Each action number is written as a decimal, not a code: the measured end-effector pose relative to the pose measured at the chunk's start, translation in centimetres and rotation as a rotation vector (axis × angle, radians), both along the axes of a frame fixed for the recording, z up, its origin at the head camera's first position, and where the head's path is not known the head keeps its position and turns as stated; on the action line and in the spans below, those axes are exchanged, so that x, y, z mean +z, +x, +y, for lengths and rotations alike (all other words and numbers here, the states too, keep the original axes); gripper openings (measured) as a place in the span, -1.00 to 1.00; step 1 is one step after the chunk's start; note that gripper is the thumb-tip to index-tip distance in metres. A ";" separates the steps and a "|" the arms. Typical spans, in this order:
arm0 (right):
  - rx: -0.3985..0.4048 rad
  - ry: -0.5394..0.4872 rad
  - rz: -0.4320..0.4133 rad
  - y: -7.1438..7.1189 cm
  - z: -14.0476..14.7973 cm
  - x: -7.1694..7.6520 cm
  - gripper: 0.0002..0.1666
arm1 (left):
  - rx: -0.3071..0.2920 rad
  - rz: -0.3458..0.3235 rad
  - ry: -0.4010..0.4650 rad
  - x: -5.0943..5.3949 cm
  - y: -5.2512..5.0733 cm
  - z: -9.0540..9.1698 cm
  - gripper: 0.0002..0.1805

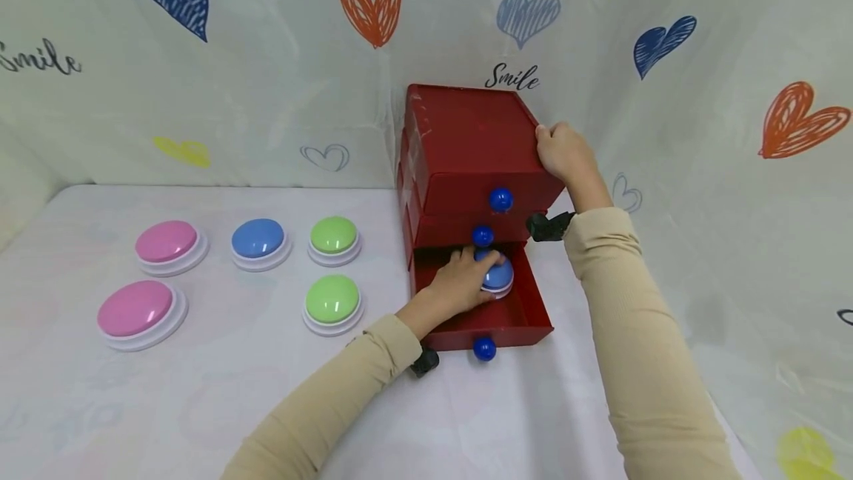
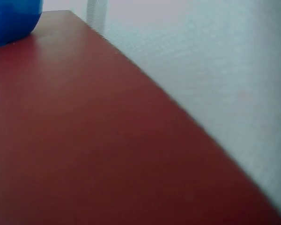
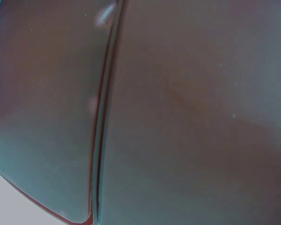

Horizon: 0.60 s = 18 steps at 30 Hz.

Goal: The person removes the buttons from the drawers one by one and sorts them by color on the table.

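Observation:
A red cabinet of drawers point(image 1: 476, 132) stands against the back sheet, its bottom drawer point(image 1: 523, 335) pulled out. Inside that drawer, my left hand point(image 1: 458, 281) grips a blue dome push button point(image 1: 500, 275) with a white base; fingers hide part of it. My right hand point(image 1: 566, 158) holds the cabinet's upper right edge. In the left wrist view, the red drawer front point(image 2: 93, 131) fills much of the picture, with a blue knob point(image 2: 11, 18) at the corner. Only red cabinet panels point(image 3: 187, 112) show close up in the right wrist view.
Left of the cabinet on the white-covered table lie two pink buttons point(image 1: 165, 241), another blue button point(image 1: 258, 240) and two green buttons point(image 1: 333, 301). Blue knobs point(image 1: 501, 199) stick out from the drawer fronts. A heart-printed sheet point(image 1: 266, 80) hangs behind.

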State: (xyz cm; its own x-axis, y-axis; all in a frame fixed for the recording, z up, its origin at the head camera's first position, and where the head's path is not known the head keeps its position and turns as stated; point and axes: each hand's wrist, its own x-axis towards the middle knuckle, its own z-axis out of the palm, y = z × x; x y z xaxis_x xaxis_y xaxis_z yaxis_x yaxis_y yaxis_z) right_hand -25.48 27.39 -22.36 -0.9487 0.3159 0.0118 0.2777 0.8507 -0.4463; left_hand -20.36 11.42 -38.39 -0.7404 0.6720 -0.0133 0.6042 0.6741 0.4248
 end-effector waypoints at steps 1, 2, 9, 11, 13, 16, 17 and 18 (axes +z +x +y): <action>0.001 0.001 0.001 0.0 -0.1 0.1 -0.35 | 0.002 0.014 -0.001 0.0 0.0 0.0 -0.39; 0.001 0.000 0.000 -0.1 -0.1 0.1 -0.34 | 0.003 0.026 -0.007 0.1 -0.1 0.0 -0.40; 0.006 -0.002 -0.003 0.0 -0.2 0.3 -0.34 | 0.013 0.072 -0.029 0.0 -0.2 0.1 -0.38; 0.006 -0.002 -0.003 0.0 -0.2 0.4 -0.34 | 0.024 0.075 -0.037 0.0 -0.2 0.2 -0.37; 0.008 0.000 -0.001 0.0 -0.2 0.4 -0.34 | 0.041 0.079 -0.043 -0.1 -0.1 0.3 -0.37; 0.008 -0.002 0.001 0.0 -0.2 0.3 -0.35 | 0.063 0.095 -0.047 0.0 0.0 0.4 -0.37; 0.007 -0.002 0.001 0.0 -0.2 0.3 -0.35 | 0.069 0.107 -0.053 0.0 0.0 0.4 -0.36; 0.008 0.001 0.003 0.0 -0.2 0.3 -0.36 | 0.077 0.119 -0.059 0.1 0.1 0.4 -0.36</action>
State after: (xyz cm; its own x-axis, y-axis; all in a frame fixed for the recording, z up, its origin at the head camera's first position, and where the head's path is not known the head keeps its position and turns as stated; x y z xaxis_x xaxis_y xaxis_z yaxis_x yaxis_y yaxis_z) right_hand -25.48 27.21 -22.04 -0.9511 0.3085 0.0150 0.2698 0.8534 -0.4459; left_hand -20.28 11.84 -38.32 -0.7887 0.6135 0.0403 0.5933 0.7423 0.3116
